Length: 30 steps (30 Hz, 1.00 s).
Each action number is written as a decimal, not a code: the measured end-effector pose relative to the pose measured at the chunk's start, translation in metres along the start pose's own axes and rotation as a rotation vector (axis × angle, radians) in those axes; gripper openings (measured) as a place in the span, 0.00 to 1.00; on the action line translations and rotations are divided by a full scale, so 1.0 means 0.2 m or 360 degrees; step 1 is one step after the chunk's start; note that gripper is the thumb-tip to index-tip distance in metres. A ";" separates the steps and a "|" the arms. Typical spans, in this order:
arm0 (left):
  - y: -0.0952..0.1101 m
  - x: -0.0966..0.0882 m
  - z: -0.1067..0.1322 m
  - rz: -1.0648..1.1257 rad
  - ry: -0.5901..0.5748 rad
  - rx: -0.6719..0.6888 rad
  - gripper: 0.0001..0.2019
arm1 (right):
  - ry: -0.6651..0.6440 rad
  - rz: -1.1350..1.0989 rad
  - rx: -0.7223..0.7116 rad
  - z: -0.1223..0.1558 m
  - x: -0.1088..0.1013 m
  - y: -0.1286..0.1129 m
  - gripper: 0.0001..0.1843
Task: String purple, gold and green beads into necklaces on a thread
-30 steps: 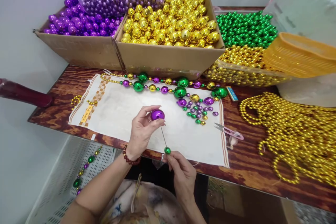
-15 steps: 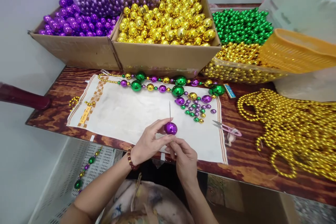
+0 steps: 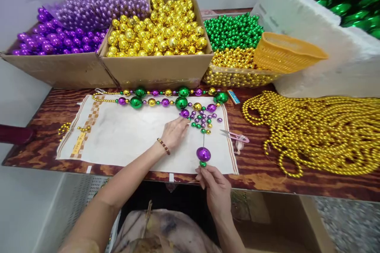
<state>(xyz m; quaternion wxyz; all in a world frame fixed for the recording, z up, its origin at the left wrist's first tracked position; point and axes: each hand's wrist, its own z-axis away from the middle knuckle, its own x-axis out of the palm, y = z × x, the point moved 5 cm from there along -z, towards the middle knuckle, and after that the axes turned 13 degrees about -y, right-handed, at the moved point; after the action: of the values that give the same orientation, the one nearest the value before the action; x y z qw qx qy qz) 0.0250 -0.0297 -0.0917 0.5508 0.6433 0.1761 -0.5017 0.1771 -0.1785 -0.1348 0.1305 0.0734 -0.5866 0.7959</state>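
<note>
My right hand (image 3: 216, 182) pinches the lower end of an upright needle (image 3: 204, 140), just under a small green bead (image 3: 203, 164). A big shiny purple bead (image 3: 203, 154) sits on the needle above that green one. My left hand (image 3: 175, 131) reaches over the white towel (image 3: 127, 134), its fingers stretched to the left edge of the loose small beads (image 3: 203, 120). A small green bead (image 3: 189, 119) lies by its fingertips; I see nothing held there. Behind the fingers lies a strung necklace (image 3: 181, 102) of purple, green and gold beads.
Cardboard boxes of purple beads (image 3: 56, 42) and gold beads (image 3: 160, 39) line the back. Green beads (image 3: 233, 29) and an orange basket (image 3: 285, 53) are beyond. Gold bead strands (image 3: 314, 134) cover the table's right side. Pink thread snips (image 3: 239, 137) lie on the towel's right edge.
My left hand has left the purple bead and moved forward to the loose beads. The small green bead under the purple one now shows. The view has turned right.
</note>
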 end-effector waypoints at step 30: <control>-0.04 0.01 0.11 0.0155 0.0144 0.0007 0.11 | 0.0091 -0.0139 -0.0063 0.02 -0.05 0.02 0.14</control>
<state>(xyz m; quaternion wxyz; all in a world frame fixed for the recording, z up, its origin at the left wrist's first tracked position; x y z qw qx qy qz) 0.0095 -0.0479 -0.0961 0.5647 0.6744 0.1682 -0.4451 0.1865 -0.1849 -0.1394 0.1834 0.0736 -0.5945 0.7794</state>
